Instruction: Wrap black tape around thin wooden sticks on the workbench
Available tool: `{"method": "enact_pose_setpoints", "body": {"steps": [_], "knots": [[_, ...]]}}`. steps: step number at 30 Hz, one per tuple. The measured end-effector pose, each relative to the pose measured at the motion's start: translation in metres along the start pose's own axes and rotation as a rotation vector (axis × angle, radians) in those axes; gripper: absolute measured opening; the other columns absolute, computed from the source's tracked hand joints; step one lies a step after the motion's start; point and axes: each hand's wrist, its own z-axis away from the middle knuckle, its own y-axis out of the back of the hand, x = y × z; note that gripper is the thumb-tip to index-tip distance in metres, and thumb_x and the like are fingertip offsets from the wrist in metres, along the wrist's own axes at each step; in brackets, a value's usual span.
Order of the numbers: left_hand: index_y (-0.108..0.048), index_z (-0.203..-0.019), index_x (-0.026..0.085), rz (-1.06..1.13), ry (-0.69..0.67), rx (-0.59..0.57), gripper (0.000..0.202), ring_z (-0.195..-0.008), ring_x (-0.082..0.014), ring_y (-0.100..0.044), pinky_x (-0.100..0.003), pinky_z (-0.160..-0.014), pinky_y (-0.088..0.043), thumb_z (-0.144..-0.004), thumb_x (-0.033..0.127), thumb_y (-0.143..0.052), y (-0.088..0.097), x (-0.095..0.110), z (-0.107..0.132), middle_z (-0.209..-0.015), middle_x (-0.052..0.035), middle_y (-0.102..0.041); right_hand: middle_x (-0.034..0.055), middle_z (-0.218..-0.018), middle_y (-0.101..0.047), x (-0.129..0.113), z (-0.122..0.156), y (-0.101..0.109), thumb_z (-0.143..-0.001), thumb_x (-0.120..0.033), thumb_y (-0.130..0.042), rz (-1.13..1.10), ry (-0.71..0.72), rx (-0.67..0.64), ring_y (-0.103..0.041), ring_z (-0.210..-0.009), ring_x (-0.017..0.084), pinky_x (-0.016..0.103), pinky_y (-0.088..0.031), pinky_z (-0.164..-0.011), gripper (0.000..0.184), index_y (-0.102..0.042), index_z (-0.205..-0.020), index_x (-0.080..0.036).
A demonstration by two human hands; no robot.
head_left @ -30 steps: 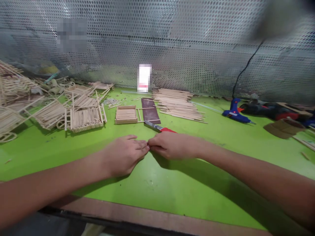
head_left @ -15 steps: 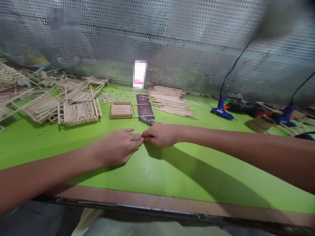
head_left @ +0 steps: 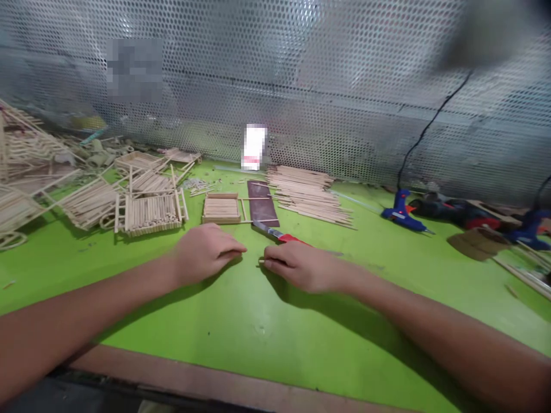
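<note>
My right hand [head_left: 303, 267] is closed in a pinch on a short wooden stick [head_left: 260, 262], of which only the pale tip shows past the fingertips. Just beyond that hand lies a utility knife [head_left: 289, 237] with a red handle, its blade pointing away to the left. My left hand [head_left: 205, 252] rests on the green table [head_left: 224, 321] with thumb and fingers pressed together; what they hold, if anything, is hidden. A small gap separates the two hands. Behind them, a little wooden-stick cart frame [head_left: 221, 209] reaches with its two shafts onto a dark brown board [head_left: 262, 202].
A pile of thin wooden sticks [head_left: 307, 195] lies behind the board. Several stick-built carts [head_left: 150, 212] crowd the left. At the right are a blue glue gun [head_left: 404, 213] with its cord, another blue glue gun [head_left: 534, 228] and a brown curved piece [head_left: 477, 242]. A perforated metal sheet [head_left: 327, 103] stands behind.
My hands, whose fingertips met before, have come apart, the right one moving right and nearer to me. The stick's tip and the knife's red handle now show. The camera view has shifted slightly.
</note>
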Motion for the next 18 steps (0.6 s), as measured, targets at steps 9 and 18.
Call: {"method": "enact_pose_setpoints", "body": {"steps": [9,18], "knots": [[-0.080,-0.103,0.027,-0.157,-0.006,0.089,0.026,-0.076,-0.0171,-0.077,-0.040,-0.078,-0.064,-0.106,0.034,-0.055,0.023,-0.015,-0.001,-0.091,0.0007,-0.082,0.0038,-0.081,-0.065,0.002,-0.001,-0.023,-0.110,-0.034,-0.042,0.103,0.076,0.130,-0.054,-0.069,0.016,0.030,-0.038,-0.067,0.033,-0.057,-0.086,-0.018],[-0.081,-0.110,0.025,-0.395,0.353,0.169,0.035,-0.062,-0.0160,-0.068,-0.029,-0.053,-0.054,-0.097,0.043,-0.054,0.125,-0.071,0.016,-0.105,-0.0041,-0.081,0.0036,-0.080,-0.066,0.005,-0.003,-0.025,-0.110,-0.036,-0.040,0.142,0.056,0.155,-0.055,-0.068,0.017,0.031,-0.037,-0.065,0.034,-0.056,-0.085,-0.019]]}}
